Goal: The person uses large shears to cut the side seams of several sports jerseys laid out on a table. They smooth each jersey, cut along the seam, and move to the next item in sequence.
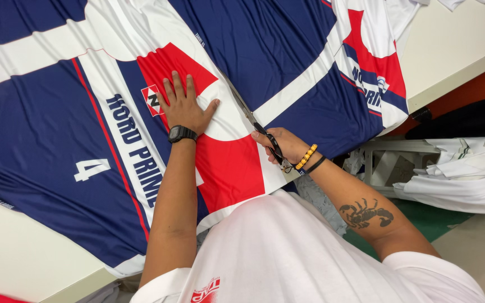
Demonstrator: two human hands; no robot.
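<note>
Pale worktable (456, 45), folded white cloth pile (467, 174) at right, green floor patch (428, 216), grey frame (388, 148) beneath table edge

Printed fabric under the scissors

The navy, white and red printed fabric sheet (287, 50) lies flat across the table; black-handled metal scissors (256, 124) rest on its white band, blades pointing toward eleven o'clock.

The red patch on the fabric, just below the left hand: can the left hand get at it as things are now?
Probably yes. The left hand lies flat on the printed fabric, and the red patch sits beside its wrist with nothing lying on it. The right hand holds the scissors off to the side.
</note>
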